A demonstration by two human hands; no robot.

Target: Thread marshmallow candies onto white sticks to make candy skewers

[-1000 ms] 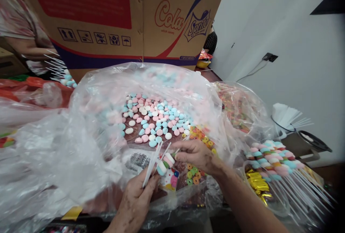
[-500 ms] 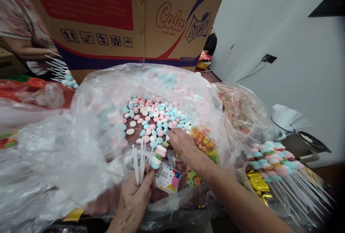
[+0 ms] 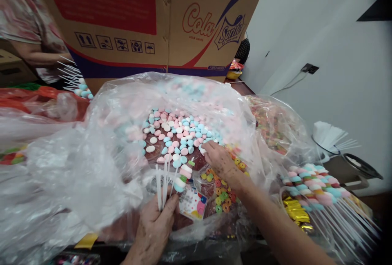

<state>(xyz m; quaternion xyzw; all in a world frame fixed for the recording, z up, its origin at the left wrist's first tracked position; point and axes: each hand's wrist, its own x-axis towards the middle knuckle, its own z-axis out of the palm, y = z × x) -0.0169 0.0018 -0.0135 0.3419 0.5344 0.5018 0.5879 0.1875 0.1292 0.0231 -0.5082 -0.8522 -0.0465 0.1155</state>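
My left hand (image 3: 157, 216) is closed around several thin white sticks (image 3: 159, 189), held upright near the table's front. One of them is a skewer of candy (image 3: 184, 176), with pink, white and blue marshmallows and green gummy rings threaded on it. To the right, my right hand (image 3: 221, 161) reaches forward, its fingertips pinched at a pale marshmallow (image 3: 202, 149) at the edge of the pile. Loose pastel marshmallows (image 3: 174, 132) lie spread inside a clear plastic bag (image 3: 128, 93). Colourful gummy rings (image 3: 222, 195) lie below my right hand and forearm, which hide part of them.
A tall cardboard box (image 3: 122, 16) stands behind the bag. Finished skewers (image 3: 318, 185) lie at the right beside gold-wrapped pieces (image 3: 295, 210). Beyond them are a container of white sticks (image 3: 332, 138) and a dark jug (image 3: 352, 171). Another person (image 3: 33, 32) is at far left.
My right hand has moved from the top of the skewer forward and right to the marshmallows, uncovering more gummy rings. My left hand keeps its hold; the view has shifted slightly.
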